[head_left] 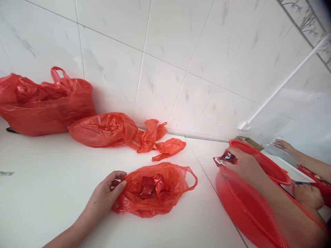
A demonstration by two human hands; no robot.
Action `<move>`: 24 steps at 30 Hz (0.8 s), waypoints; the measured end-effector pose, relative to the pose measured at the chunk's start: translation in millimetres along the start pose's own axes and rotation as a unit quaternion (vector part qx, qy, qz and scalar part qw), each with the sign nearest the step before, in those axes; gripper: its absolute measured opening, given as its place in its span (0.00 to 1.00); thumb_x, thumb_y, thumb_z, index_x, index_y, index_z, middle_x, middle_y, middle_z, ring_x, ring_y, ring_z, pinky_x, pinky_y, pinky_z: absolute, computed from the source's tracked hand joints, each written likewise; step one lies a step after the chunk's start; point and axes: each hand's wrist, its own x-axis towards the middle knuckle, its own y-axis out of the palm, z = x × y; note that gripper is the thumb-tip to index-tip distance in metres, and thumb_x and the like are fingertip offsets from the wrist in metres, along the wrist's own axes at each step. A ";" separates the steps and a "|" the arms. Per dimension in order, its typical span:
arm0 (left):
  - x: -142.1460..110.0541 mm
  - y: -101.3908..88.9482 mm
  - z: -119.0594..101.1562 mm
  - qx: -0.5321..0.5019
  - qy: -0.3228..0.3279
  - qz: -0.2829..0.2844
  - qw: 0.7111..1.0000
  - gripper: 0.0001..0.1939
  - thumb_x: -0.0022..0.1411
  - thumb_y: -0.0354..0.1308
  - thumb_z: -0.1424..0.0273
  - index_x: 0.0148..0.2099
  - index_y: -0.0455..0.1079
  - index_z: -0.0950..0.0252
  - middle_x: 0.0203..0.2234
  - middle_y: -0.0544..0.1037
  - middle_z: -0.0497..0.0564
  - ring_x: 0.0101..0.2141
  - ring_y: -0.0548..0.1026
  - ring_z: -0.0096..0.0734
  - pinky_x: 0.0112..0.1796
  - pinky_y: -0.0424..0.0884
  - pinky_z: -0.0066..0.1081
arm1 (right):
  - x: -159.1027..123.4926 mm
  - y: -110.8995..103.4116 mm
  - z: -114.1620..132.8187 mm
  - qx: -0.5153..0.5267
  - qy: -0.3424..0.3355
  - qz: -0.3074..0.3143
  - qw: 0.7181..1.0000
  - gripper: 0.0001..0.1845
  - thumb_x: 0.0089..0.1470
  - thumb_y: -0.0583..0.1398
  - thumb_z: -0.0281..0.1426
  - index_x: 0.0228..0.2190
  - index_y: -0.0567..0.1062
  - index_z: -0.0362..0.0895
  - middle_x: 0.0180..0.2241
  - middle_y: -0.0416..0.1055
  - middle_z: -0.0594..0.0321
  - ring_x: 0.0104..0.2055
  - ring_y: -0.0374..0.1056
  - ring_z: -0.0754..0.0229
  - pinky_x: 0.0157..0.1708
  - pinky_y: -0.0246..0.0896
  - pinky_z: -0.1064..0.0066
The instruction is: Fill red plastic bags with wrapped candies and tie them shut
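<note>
In the head view my left hand [110, 189] is closed on the left rim of a red plastic bag [142, 210], thumb inside the mouth and fingers behind. The bag lies with its mouth spread on the white table. Inside it are a few small red-wrapped packets [159, 182]. Over at the right, my right hand [241, 163] pinches small dark red packets [229, 156], one with white print. It hangs above the left end of a red plastic basket [240, 203], whose inside is partly hidden by my forearm.
Against the tiled wall stand a full red bag [51, 113], a tied red bag [106, 129] and a crumpled red bag [172, 148]. A second red basket [258, 162] and a cardboard box [249, 142] are at the right. Another person's hands [306, 196] show at the right edge.
</note>
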 end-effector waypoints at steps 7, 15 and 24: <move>2.7 -1.1 8.8 0.009 0.014 0.009 1.000 0.18 0.58 0.51 0.54 0.46 0.65 0.59 0.29 0.75 0.47 0.28 0.74 0.34 0.28 0.71 0.30 | -23.6 55.9 118.3 0.030 -0.232 0.104 0.967 0.07 0.44 0.56 0.23 0.27 0.65 0.47 0.29 0.64 0.68 0.29 0.61 0.65 0.28 0.54 0.75; 3.1 -0.5 6.1 0.010 0.022 0.007 1.000 0.18 0.59 0.51 0.55 0.46 0.64 0.60 0.31 0.75 0.49 0.27 0.74 0.33 0.28 0.70 0.31 | -40.2 111.8 158.9 0.084 -0.250 0.201 0.944 0.24 0.42 0.65 0.36 0.44 0.67 0.51 0.42 0.68 0.65 0.40 0.65 0.59 0.35 0.58 0.71; 0.8 1.4 3.1 -0.023 0.001 0.010 1.000 0.17 0.58 0.51 0.56 0.45 0.63 0.59 0.30 0.73 0.47 0.25 0.72 0.31 0.23 0.71 0.29 | -85.1 78.9 76.2 0.003 -0.030 0.261 0.965 0.08 0.47 0.57 0.35 0.33 0.69 0.51 0.29 0.68 0.70 0.29 0.64 0.62 0.27 0.54 0.73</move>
